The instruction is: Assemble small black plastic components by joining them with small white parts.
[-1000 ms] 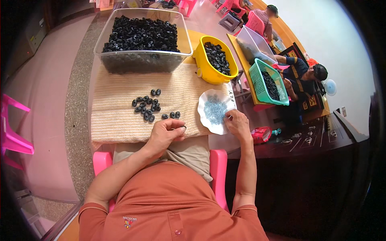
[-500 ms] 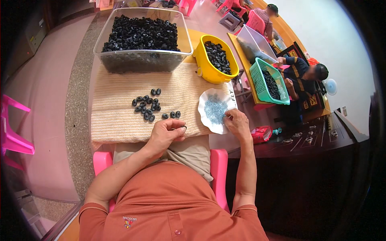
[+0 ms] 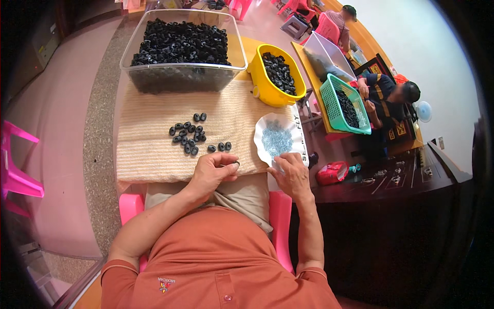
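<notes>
- A small hand-assembly workshop, set up informally in a tiled room.
- A clear plastic bin (image 3: 180, 51), a yellow tub (image 3: 267, 87) and a green basket (image 3: 337, 105) hold bulk black ring-shaped parts (image 3: 188, 135).
- The tabletop (image 3: 154, 149) is padded with a beige woven mat.
- Another seated person (image 3: 391, 95) works at a neighbouring station.
- Pink plastic chairs (image 3: 18, 170) stand about.

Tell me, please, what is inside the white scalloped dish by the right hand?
The white dish holds a heap of small pale blue-grey pieces. The right hand covers its near rim, so anything under the fingers stays hidden.
</notes>
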Motion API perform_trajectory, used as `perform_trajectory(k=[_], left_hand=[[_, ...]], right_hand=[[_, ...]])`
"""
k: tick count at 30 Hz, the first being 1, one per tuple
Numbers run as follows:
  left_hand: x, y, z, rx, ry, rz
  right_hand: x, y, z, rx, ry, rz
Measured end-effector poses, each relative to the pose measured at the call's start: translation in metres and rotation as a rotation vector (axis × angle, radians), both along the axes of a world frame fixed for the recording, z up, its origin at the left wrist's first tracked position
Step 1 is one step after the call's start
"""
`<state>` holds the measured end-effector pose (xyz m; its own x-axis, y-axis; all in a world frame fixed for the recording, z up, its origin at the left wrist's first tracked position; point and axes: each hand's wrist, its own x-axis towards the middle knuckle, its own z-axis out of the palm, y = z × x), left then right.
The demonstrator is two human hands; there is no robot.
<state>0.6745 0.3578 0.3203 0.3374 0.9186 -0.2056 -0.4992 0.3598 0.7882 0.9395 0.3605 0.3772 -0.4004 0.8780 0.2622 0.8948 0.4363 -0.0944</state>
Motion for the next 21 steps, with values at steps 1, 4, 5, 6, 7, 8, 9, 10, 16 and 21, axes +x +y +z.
perform_trajectory(k=[1, 4, 5, 6, 7, 8, 9, 10, 16, 21], left_hand=[[0.000, 0.000, 0.000, 0.000, -0.003, -0.001], [0.000, 0.000, 0.000, 0.003, -0.002, -0.009], [0.001, 0.000, 0.000, 0.003, -0.001, -0.011], [0.000, 0.000, -0.001, 0.005, -0.003, -0.009], [0.000, 0.001, -0.001, 0.007, -0.006, -0.008], [-0.001, 0.001, -0.001, 0.007, -0.007, -0.007], [0.000, 0.001, -0.001, 0.006, -0.004, -0.009], [0.000, 0.001, -0.001, 0.005, -0.002, -0.011], [0.000, 0.000, 0.000, -0.002, -0.001, -0.015], [0.000, 0.000, 0.001, -0.003, 0.001, -0.022]], right_hand=[[0.000, -0.001, -0.001, -0.004, 0.005, 0.000], [0.001, -0.001, -0.004, 0.015, 0.022, 0.004], [0.001, -0.002, -0.005, 0.038, 0.033, 0.008], [-0.001, -0.001, -0.006, 0.037, 0.032, 0.010], [-0.002, -0.001, -0.006, 0.031, 0.028, 0.012], [-0.003, -0.001, -0.007, 0.025, 0.023, 0.015], [-0.003, -0.001, -0.007, 0.025, 0.024, 0.015], [-0.003, -0.001, -0.008, 0.024, 0.028, 0.016], [-0.004, -0.003, -0.014, 0.039, 0.062, 0.035], [-0.001, -0.005, -0.024, 0.134, 0.106, 0.081]])
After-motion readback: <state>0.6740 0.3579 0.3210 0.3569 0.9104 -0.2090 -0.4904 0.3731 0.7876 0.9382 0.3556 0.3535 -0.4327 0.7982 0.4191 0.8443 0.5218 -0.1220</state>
